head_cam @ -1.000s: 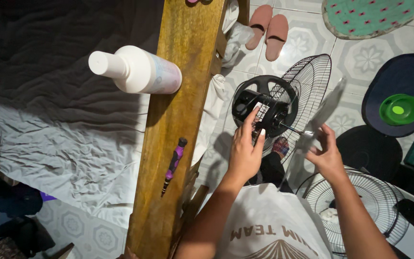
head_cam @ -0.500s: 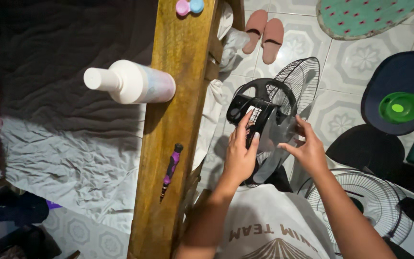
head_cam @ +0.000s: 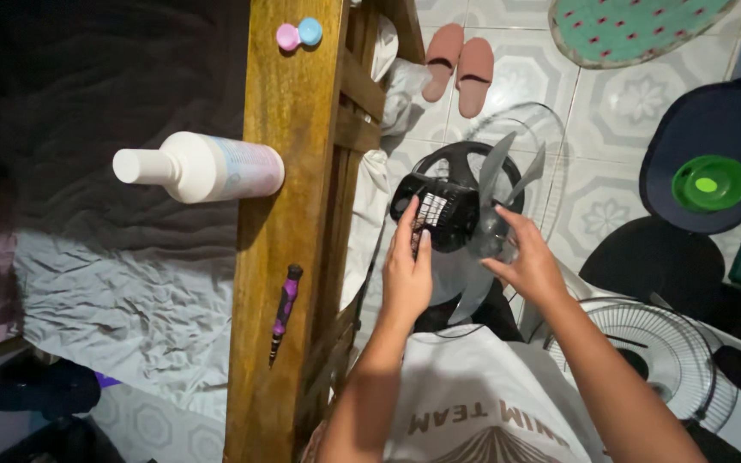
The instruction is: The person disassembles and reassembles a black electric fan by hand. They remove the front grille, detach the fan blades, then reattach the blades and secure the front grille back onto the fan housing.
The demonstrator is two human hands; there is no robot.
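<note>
Tiled floor [head_cam: 611, 163], wooden bed rail [head_cam: 289, 171] alongside. Left hand [head_cam: 409, 274] fingers curled on black motor [head_cam: 443, 210]; right hand [head_cam: 529, 266] fingers gripping clear blade [head_cam: 495, 167].

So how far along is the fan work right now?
Done: the front grille is off and lies on the floor. In hand: the left hand steadies the black motor housing while the right hand holds the translucent blade at its hub. Left: the rear grille remains mounted; the purple screwdriver lies unused on the wooden rail.
</note>
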